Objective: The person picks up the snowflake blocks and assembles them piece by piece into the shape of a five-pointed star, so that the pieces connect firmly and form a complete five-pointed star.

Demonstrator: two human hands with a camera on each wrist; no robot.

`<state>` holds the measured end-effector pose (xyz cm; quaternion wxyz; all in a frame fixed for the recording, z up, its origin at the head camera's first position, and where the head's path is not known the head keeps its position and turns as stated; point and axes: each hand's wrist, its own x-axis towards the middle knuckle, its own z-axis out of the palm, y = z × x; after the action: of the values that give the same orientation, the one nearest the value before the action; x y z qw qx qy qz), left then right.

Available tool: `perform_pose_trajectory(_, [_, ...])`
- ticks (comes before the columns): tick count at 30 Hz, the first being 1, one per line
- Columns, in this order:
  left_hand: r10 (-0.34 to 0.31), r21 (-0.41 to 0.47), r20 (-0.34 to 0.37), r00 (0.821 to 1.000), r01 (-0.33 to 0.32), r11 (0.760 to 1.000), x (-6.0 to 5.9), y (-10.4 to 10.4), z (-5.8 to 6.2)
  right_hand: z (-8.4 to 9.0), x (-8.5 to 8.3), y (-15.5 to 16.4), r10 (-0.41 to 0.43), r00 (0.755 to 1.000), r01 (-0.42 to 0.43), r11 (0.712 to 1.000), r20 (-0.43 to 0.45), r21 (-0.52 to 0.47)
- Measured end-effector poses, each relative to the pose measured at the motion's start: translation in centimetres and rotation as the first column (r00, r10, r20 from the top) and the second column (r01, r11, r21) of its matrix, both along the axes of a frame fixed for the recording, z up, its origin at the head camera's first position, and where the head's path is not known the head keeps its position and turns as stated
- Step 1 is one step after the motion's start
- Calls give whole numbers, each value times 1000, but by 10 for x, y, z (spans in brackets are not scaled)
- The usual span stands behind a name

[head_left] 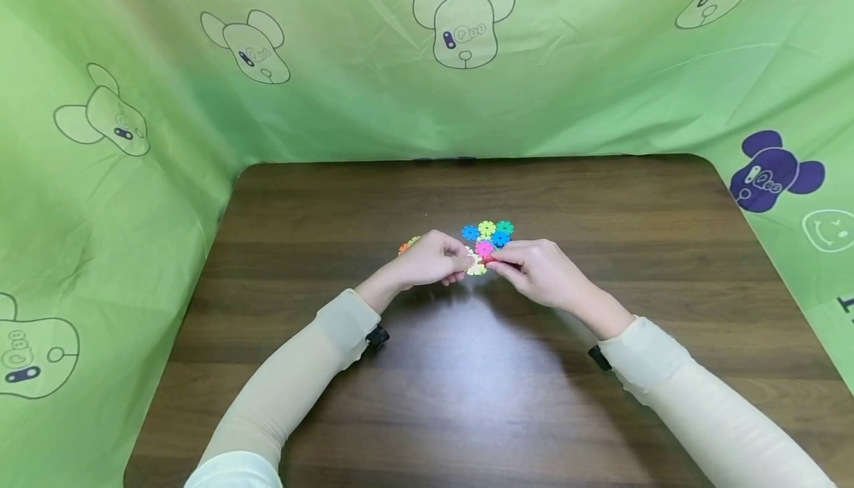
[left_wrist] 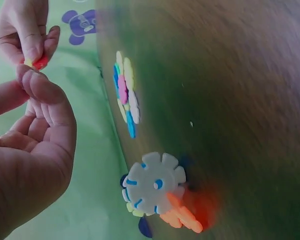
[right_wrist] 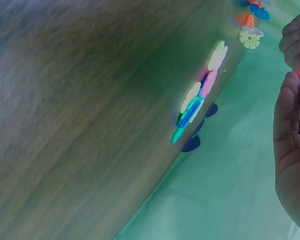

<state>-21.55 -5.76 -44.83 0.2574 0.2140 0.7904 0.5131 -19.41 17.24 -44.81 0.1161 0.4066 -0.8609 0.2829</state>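
My left hand and right hand meet above the table, fingertips almost touching. Between the right thumb and fingers I pinch a red notched plastic disc. A small yellow notched disc shows right against the red one, at my left fingertips, which pinch it; fingers hide most of both pieces. Below and beyond the hands lies a flat cluster of joined notched discs, among them a pink disc, a blue disc, a yellow disc and a green disc.
Beside the left hand lies another group, with an orange disc and a white disc; the left hand partly covers it in the head view. A brown wooden table carries everything, and a green printed cloth rises around its back and sides.
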Motion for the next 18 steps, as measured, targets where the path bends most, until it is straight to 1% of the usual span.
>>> perform_pose_trajectory(3, [6, 18, 14, 1000, -7, 1000, 0, 0, 0, -1, 0, -2, 0, 1000, 0, 1000, -12, -2])
perform_pose_trajectory(6, [27, 30, 42, 999, -29, 999, -1, -2, -2, -1, -2, -5, -1, 1000, 1, 1000, -11, -2])
perform_pose_trajectory(8, [46, 32, 58, 997, -48, 998, -1, -4, -4, 0, -3, -7, -1, 1000, 1, 1000, 17, 13])
perform_pose_trajectory(10, [67, 37, 78, 995, -70, 997, 0, -7, -4, 1, -6, -7, -21, 997, 18, 999, 72, 39])
perform_pose_trajectory(12, [81, 43, 84, 993, -85, 995, 0, -11, -5, 2, -10, -3, -56, 990, 46, 996, 126, 82])
perform_pose_trajectory(14, [95, 45, 85, 992, -99, 994, -1, -16, -4, 1, -16, 5, -112, 979, 89, 987, 170, 133])
perform_pose_trajectory(18, [130, 29, 73, 989, -132, 991, -5, -30, -5, -7, -29, 22, -238, 947, 184, 953, 217, 240])
